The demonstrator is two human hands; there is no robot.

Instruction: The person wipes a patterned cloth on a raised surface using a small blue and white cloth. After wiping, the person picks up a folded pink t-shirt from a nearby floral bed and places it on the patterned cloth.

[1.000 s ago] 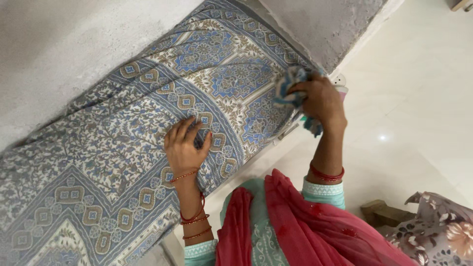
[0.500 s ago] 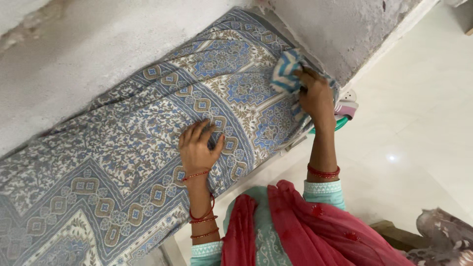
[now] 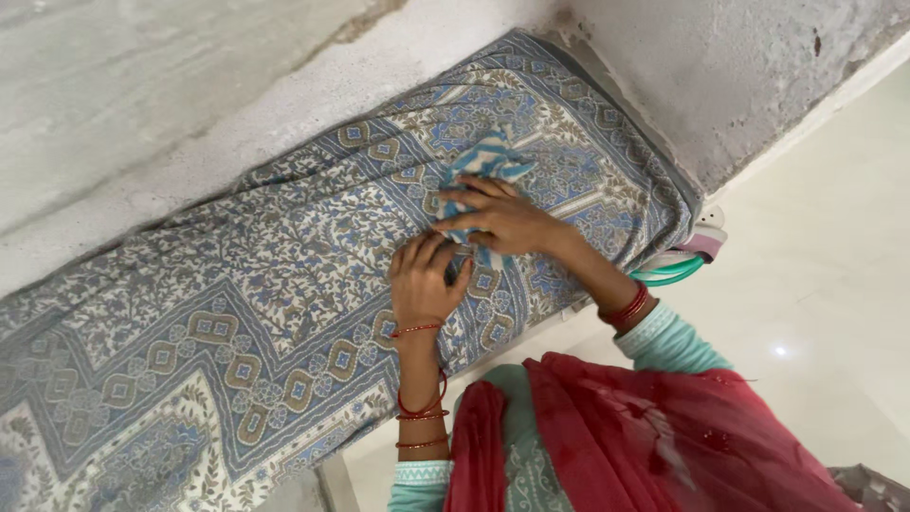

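Observation:
A narrow bed along the wall is covered by a blue, brown and white patterned sheet (image 3: pixel 237 313). My left hand (image 3: pixel 427 280) lies flat on the sheet near the bed's front edge, fingers spread. My right hand (image 3: pixel 502 220) is just above it, pressing a small blue and white striped cloth (image 3: pixel 485 161) onto the sheet. The two hands nearly touch. Red bangles sit on both wrists, and a red scarf (image 3: pixel 645 436) hangs over my teal top.
A rough grey wall (image 3: pixel 171 104) runs behind the bed and turns a corner at the bed's far end (image 3: pixel 720 85). A pink and white object and green tubing (image 3: pixel 687 256) stick out below that end. Glossy white floor (image 3: pixel 825 275) lies to the right.
My right hand has carried the striped cloth from the bed's far end leftward to the middle of the sheet, next to my left hand. The left hand has stayed pressed on the sheet.

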